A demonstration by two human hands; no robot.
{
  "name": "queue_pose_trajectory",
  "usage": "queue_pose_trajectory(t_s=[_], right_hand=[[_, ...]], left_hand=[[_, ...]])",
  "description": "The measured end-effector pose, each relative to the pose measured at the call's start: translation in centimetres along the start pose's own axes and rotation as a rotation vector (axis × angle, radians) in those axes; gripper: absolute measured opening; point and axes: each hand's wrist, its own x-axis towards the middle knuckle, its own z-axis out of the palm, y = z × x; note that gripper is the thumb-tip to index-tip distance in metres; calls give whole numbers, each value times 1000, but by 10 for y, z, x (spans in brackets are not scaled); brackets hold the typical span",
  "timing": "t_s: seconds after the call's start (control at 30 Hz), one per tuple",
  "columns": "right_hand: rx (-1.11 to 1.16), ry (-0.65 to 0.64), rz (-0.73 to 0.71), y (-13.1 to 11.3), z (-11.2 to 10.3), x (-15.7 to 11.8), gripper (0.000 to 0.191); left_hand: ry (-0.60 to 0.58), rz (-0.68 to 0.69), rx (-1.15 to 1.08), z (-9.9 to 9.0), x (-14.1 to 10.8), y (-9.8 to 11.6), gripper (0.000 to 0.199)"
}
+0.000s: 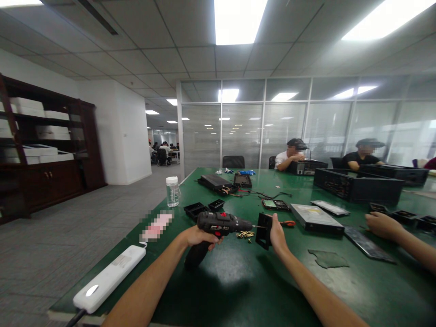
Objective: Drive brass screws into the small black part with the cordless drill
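Note:
My left hand (200,237) is wrapped round the grip of a black and red cordless drill (223,222), which points to the right. In my right hand (277,234) a black plastic frame (263,231) stands upright, facing the drill. The thin drill bit reaches the frame; whether it sits in a screw I cannot tell. Several small brass-coloured pieces (247,235) lie on the table behind the drill. Beyond my right hand lies an orange-handled tool (288,223), partly hidden by that hand.
Black trays (195,210), a clear bottle (172,193) and a white power strip (111,277) are on the left. An optical drive (316,219) and a dark computer case (357,187) stand to the right. A co-worker's hand (384,225) reaches in there; other people sit behind.

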Motion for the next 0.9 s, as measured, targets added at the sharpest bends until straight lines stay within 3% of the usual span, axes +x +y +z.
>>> queue_pose_trajectory(t_s=[0.9], right_hand=[[0, 20, 15, -7, 0, -5, 59]], left_hand=[[-13, 18, -5, 0, 0, 1, 30]])
